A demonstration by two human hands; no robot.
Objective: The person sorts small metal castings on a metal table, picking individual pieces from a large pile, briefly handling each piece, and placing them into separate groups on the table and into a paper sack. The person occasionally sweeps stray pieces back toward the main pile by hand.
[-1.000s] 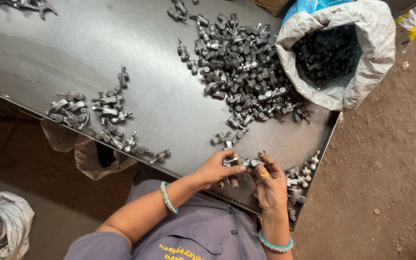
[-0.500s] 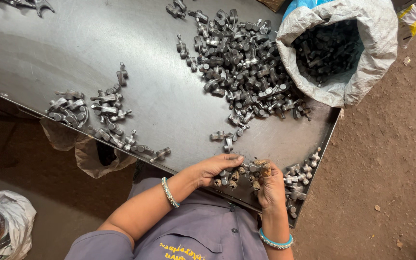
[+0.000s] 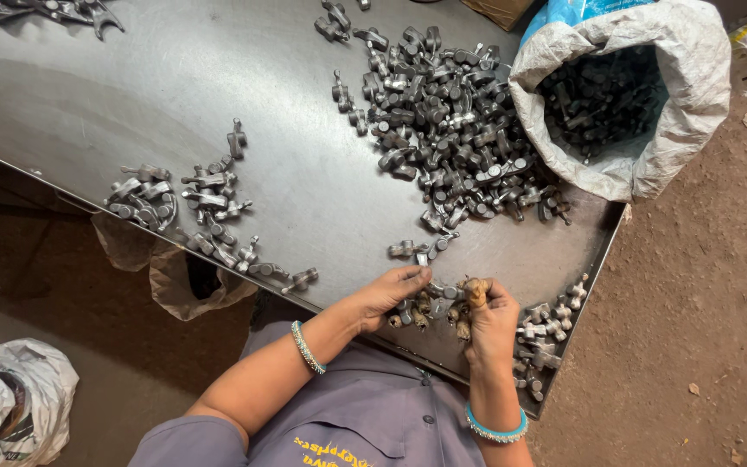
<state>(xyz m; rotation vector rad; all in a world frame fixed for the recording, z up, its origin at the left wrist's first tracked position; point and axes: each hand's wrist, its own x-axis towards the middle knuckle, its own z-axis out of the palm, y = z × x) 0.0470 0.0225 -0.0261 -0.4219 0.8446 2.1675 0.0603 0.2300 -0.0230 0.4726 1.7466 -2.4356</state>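
Note:
My left hand (image 3: 387,294) and my right hand (image 3: 488,322) meet at the near edge of a grey metal table (image 3: 131,86). Together they close over a small cluster of grey metal parts (image 3: 437,298) lying on the table edge. The fingers of both hands curl around these parts, hiding most of them. A big heap of the same metal parts (image 3: 451,130) lies farther up the table. A smaller group of parts (image 3: 192,203) sits to the left near the table's edge. More parts (image 3: 546,333) lie just right of my right hand.
A white woven sack (image 3: 650,104), open and full of dark metal parts, stands at the table's far right corner. A plastic bag (image 3: 188,281) hangs under the table's left edge. Another white bag (image 3: 10,406) lies on the dirt floor (image 3: 702,303).
Both hands have slid slightly down toward the table's near edge, drawing the small cluster of parts with them. The heaps on the table are unchanged.

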